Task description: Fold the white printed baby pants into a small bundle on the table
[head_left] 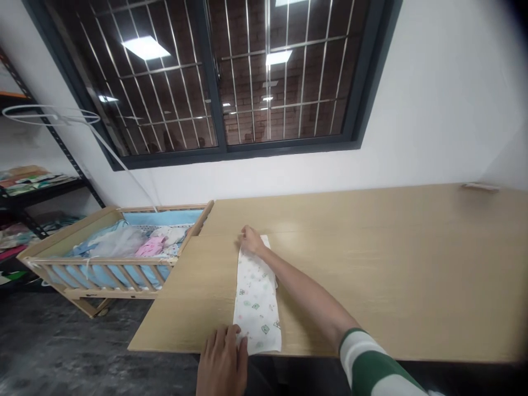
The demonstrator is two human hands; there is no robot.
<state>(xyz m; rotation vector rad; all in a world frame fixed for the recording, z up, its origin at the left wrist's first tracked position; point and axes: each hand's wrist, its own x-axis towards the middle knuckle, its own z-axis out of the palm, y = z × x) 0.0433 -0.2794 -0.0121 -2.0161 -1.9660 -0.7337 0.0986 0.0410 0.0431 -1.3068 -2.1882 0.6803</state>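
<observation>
A long, narrow folded white cloth (256,308) with small green and pink prints lies on the wooden table, running from the near edge toward the back. My right hand (252,242) reaches across to its far end, fingers curled and closed on the far left corner. At the near end, my left hand (223,352) rests palm down with its fingers stretched out, its fingertips by the cloth's lower left corner. The fingertips of my right hand are partly hidden, and the cloth's underside cannot be seen.
The wooden table (371,275) extends right along the wall, with a small flat item (480,187) at its back right. At left stands a wooden crib (111,262) holding pink and white fabrics, beside shelves (45,190) of folded cloths. A barred window (223,148) is above.
</observation>
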